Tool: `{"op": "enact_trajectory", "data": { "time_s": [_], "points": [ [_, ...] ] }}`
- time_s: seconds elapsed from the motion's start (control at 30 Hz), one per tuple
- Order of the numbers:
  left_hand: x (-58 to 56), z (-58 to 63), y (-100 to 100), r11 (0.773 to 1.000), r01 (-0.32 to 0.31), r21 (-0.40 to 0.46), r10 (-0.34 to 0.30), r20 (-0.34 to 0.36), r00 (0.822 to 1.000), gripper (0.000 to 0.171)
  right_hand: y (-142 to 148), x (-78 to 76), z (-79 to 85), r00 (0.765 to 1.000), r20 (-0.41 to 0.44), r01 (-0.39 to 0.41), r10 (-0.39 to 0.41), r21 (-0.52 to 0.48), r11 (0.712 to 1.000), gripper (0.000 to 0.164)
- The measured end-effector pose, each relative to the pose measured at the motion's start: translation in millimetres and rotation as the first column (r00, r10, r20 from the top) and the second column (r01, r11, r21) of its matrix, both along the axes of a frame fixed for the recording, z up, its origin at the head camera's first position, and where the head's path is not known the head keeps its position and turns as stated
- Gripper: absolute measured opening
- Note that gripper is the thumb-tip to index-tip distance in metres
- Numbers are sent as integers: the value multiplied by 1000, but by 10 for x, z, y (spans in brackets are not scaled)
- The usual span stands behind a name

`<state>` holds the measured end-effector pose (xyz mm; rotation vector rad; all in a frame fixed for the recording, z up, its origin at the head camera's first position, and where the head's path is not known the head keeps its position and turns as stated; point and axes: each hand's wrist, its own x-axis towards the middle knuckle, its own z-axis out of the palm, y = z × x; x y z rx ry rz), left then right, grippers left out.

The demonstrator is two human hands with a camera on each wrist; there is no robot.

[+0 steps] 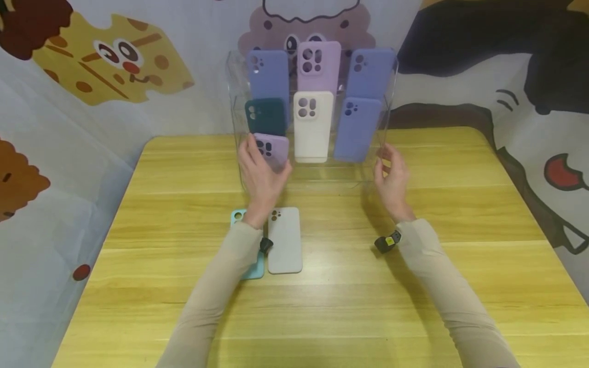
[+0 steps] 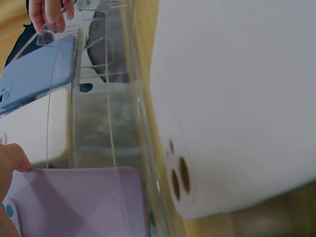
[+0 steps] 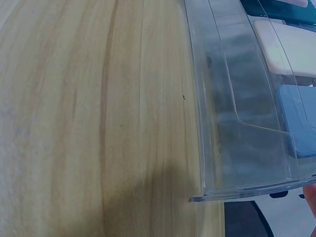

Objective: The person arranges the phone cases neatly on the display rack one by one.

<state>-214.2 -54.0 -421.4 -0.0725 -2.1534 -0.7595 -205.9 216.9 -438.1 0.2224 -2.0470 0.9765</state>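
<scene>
My left hand [image 1: 263,179] grips a light purple phone case [image 1: 279,149] by its sides, at the front left tier of a clear tiered display stand [image 1: 322,175]. In the left wrist view the purple case [image 2: 74,202] lies along the stand's front tier, camera cutouts toward the fingers. My right hand [image 1: 393,179] holds the stand's right side edge, thumb and fingers curled at it. Behind the purple case stands a dark green case [image 1: 269,115]. A white case [image 1: 314,130] and a blue-violet case [image 1: 356,130] lean in the same row.
The upper row holds a blue-violet case [image 1: 271,76], a pink-purple case [image 1: 329,71] and another blue-violet case [image 1: 375,74]. On the wooden table [image 1: 340,306], a light grey case [image 1: 285,245] lies beside a turquoise case [image 1: 255,271], partly under my left forearm. A cartoon-print cloth [image 1: 198,41] hangs behind.
</scene>
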Motion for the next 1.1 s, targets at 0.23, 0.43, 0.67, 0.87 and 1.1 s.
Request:
{"op": "enact_trajectory", "data": {
  "time_s": [0.23,0.43,0.67,0.87,1.1],
  "points": [
    [-1,-59,3,999,-31,-15,31,-30,999,87,-4,2,-6,1000,6,2,-2,-14,1000,29],
    [12,-42,11,999,-51,-2,51,-9,999,87,-7,-1,-7,1000,-3,9,-9,-14,1000,28],
    [-15,-2,54,993,-117,13,114,117,987,94,-11,3,-7,1000,5,4,-4,-23,1000,28],
    [-12,32,65,991,-135,15,131,174,976,92,-11,12,-6,1000,19,2,-1,-26,1000,29],
    [122,134,-91,1000,-18,2,17,231,973,90,-14,7,-2,1000,-6,-9,9,-34,999,29]
  ]
}}
